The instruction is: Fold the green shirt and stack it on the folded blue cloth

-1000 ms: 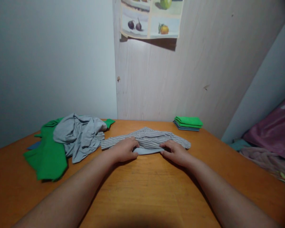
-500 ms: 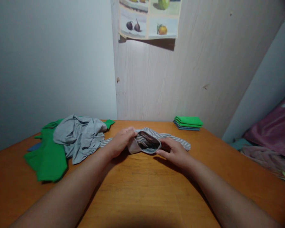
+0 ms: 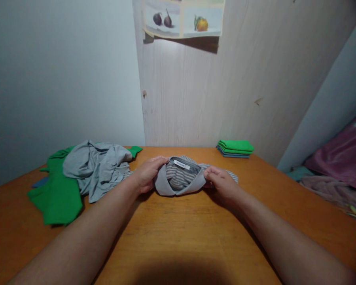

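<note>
A grey-and-white striped shirt [image 3: 180, 190] lies in front of me with its neck opening toward me. A white label [image 3: 182, 164] shows inside the back of the neckline. My left hand [image 3: 148, 174] is closed on the left side of the collar, thumb and fingers pinching the fabric. On the opposite side my right hand [image 3: 219, 180] pinches the collar's right edge. Between the two hands the neck opening is spread wide. Striped cloth reaches out behind both hands; the rest of the shirt is foreshortened and partly hidden.
On the left of the wooden table [image 3: 178, 229] lie a crumpled grey garment [image 3: 97, 166] and a green garment [image 3: 62, 198]. A folded green and blue-grey stack [image 3: 235, 148] sits at the back right. Pink fabric [image 3: 341, 158] hangs beyond the right edge. Walls rise behind.
The collar has been pulled wider and flatter, bringing the label into sight. My right hand has shifted slightly right and now grips the collar edge. The view has tilted down a little.
</note>
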`<action>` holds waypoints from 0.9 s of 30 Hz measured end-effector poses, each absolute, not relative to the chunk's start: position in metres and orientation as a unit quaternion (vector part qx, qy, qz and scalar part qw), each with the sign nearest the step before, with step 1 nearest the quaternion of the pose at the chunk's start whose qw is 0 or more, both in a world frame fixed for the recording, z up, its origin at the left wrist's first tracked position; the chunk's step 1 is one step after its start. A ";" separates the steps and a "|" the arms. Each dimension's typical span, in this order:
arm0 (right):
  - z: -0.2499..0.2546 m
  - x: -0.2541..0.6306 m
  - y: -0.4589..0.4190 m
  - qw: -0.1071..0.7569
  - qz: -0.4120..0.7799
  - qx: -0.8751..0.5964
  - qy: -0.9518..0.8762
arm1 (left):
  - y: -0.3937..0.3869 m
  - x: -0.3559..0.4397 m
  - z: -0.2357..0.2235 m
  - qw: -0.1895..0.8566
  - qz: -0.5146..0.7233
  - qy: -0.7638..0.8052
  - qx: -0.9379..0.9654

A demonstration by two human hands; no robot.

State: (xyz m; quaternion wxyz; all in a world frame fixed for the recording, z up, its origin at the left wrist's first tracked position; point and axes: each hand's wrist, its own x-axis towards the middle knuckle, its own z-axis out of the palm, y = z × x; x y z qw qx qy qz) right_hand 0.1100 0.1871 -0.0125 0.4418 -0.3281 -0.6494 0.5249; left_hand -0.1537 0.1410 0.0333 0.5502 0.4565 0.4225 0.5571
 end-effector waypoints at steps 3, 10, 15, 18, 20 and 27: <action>-0.012 0.110 0.191 0.455 0.546 -0.344 -0.614 | 0.140 -0.153 0.030 0.557 0.535 0.424 0.473; -0.008 0.113 0.185 0.410 0.504 -0.317 -0.690 | 0.139 -0.156 0.027 0.472 0.473 0.516 0.536; -0.007 0.113 0.180 0.278 0.387 -0.288 -0.831 | 0.131 -0.154 0.035 0.498 0.459 0.475 0.561; -0.012 0.115 0.188 0.268 0.372 -0.299 -0.837 | 0.128 -0.147 0.035 0.474 0.435 0.459 0.613; -0.017 0.118 0.195 0.290 0.364 -0.302 -0.832 | 0.131 -0.143 0.031 0.380 0.438 0.490 0.652; -0.032 0.123 0.211 0.290 0.303 -0.337 -0.843 | 0.135 -0.191 0.026 -0.023 0.297 0.681 0.669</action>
